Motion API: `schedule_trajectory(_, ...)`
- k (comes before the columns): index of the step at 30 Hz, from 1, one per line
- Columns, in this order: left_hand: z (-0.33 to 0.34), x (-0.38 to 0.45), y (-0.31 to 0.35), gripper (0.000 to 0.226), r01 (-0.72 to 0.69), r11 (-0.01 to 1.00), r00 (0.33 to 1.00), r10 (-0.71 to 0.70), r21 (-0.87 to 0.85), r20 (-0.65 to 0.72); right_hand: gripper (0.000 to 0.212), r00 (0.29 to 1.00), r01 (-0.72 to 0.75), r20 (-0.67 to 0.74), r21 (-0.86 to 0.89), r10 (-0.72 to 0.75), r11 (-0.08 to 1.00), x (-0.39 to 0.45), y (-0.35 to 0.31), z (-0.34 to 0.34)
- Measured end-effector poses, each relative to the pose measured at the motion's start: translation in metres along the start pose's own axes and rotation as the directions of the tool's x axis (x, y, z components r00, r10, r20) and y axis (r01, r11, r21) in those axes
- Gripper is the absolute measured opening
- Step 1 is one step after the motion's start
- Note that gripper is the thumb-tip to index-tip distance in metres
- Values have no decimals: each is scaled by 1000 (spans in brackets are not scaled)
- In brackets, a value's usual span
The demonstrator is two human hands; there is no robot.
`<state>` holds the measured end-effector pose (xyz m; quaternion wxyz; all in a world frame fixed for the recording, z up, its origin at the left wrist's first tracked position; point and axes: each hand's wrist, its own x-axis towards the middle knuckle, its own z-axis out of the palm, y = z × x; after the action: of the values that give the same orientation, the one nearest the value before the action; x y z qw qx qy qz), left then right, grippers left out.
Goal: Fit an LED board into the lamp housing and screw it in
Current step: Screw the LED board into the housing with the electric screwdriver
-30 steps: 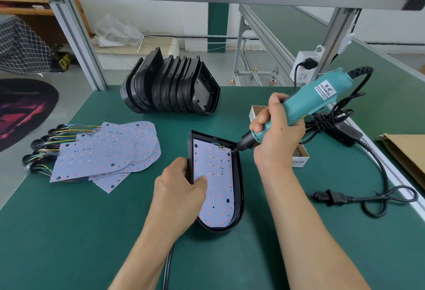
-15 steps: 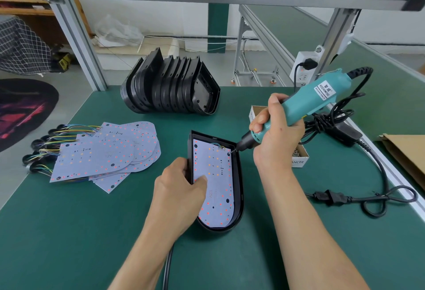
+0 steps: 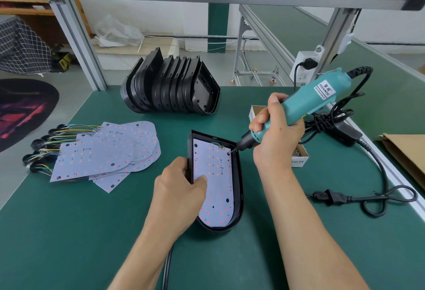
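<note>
- A row of empty black housings [image 3: 170, 89] stands on edge at the far side of the green table [image 3: 69, 220], well apart from the work.
- To the left lies a fanned pile of spare LED boards [image 3: 103, 154] with coloured wires trailing off their left ends.
- A small cardboard box of screws [image 3: 299, 154] sits just behind the right hand, partly hidden by it.
- A black power cable [image 3: 368, 197] loops across the table on the right, beside a flat piece of brown cardboard [image 3: 404, 151] at the edge.
- The lamp housing [image 3: 239, 186] lies flat in the middle of the table, with the LED board [image 3: 218, 188] seated inside it.
- The left hand [image 3: 179, 195] grips the housing's left wall; its fingers curl round the outside while the thumb presses down on the board.
- The right hand [image 3: 273, 137] is wrapped tightly round the teal electric screwdriver [image 3: 305, 105], fingers together on its barrel.
- The screwdriver is tilted, and its tip meets the board at the far right corner, just beside the board's wires.
- Nothing lies between the tip and that corner; the right hand hides part of the screw box.
</note>
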<state>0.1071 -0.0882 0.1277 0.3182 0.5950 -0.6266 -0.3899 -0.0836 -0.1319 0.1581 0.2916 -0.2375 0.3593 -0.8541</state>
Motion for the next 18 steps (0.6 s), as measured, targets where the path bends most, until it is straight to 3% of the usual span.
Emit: schedule_trajectory(18,1,0,2,14,0,1000,1000,0,10,-20,19,1000,4,-8,-8,-4,1000,0,0,1)
